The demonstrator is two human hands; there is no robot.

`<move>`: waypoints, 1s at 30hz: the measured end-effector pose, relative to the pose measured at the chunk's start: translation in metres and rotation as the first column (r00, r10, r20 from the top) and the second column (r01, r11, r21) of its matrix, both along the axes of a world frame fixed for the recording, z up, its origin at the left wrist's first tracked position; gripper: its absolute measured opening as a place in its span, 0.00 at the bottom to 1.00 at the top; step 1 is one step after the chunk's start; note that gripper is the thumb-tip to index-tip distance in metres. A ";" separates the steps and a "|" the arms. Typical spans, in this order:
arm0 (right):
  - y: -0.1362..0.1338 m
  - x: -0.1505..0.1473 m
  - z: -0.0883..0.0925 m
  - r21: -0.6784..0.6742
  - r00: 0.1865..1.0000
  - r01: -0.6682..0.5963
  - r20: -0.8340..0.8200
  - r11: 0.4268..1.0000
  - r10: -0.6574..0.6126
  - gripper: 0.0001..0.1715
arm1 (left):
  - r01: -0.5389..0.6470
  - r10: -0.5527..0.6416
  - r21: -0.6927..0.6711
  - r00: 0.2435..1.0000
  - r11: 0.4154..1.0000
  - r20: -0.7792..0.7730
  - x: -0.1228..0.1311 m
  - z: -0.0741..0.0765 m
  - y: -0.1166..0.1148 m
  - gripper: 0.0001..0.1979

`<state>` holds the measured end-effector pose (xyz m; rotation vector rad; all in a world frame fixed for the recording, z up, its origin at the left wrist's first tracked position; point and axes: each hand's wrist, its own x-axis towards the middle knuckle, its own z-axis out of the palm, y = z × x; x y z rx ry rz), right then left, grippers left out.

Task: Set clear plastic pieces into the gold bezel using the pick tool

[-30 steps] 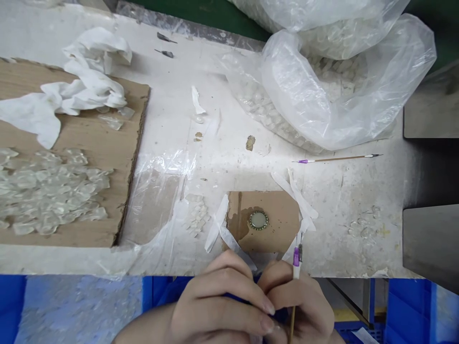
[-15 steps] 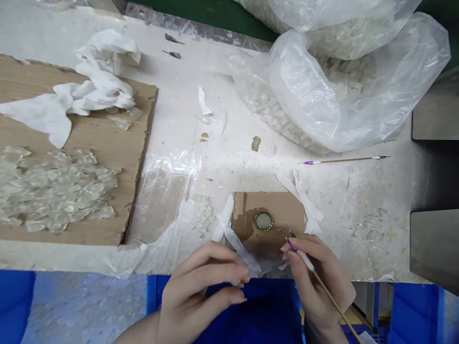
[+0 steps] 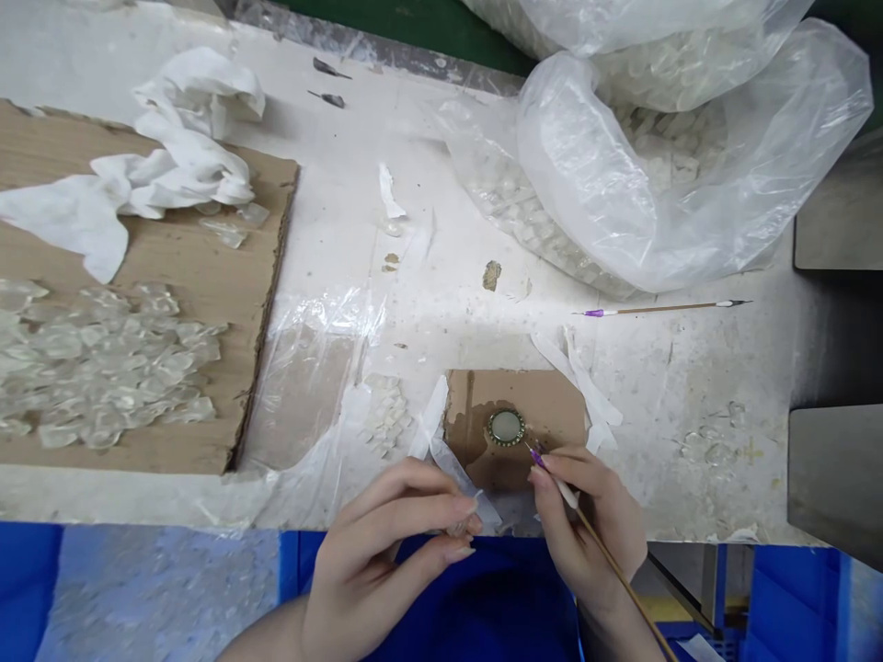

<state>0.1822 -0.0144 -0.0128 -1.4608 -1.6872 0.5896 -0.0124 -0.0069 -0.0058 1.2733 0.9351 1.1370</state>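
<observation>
My right hand point(image 3: 593, 510) grips a thin wooden stick point(image 3: 613, 561) with a white sleeve, a purple hub and a fine needle tip. The tip is close to the lower right rim of a small round piece with a beaded, brassy edge and pale centre point(image 3: 507, 427), which lies on a small cardboard piece point(image 3: 552, 405) with a damp-looking dark patch. My left hand point(image 3: 393, 542) is pinched near the table's front edge, holding a small clear piece point(image 3: 459, 528) mostly covered by its fingers.
Clear chips point(image 3: 124, 368) and a crumpled white cloth point(image 3: 172, 175) lie on a large cardboard sheet point(image 3: 238, 368). Small pale pieces point(image 3: 386, 414) sit left of centre. A second needle-tipped stick point(image 3: 666, 308) lies behind, near open plastic bags point(image 3: 593, 175). Metal blocks point(image 3: 838, 473) stand right.
My right hand has moved left with the stick, bringing its needle tip closer to the round piece. The left hand's fingers have shifted slightly, and the clear piece shows more.
</observation>
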 end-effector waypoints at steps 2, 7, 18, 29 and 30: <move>0.003 0.000 0.000 0.051 0.999 -0.024 0.031 0.998 0.023 0.14 | 0.001 -0.001 -0.002 1.000 1.000 -0.004 0.001 0.000 0.000 0.14; 0.008 -0.001 0.001 0.065 0.993 -0.076 0.099 0.995 0.069 0.17 | -0.005 0.005 -0.017 1.000 1.000 0.001 0.001 0.000 -0.001 0.13; 0.009 -0.002 -0.003 0.062 0.992 -0.103 0.084 0.993 0.098 0.17 | 0.014 -0.011 -0.056 0.998 0.998 0.055 0.003 0.001 0.000 0.14; -0.010 -0.010 0.014 -0.014 0.772 -0.146 -0.627 0.989 0.105 0.06 | 0.060 -0.042 -0.136 0.991 0.989 0.130 0.011 0.007 0.001 0.15; -0.010 -0.015 0.017 0.000 0.741 -0.136 -0.664 0.991 0.102 0.07 | 0.066 -0.048 -0.134 0.990 0.989 0.133 0.011 0.007 0.001 0.15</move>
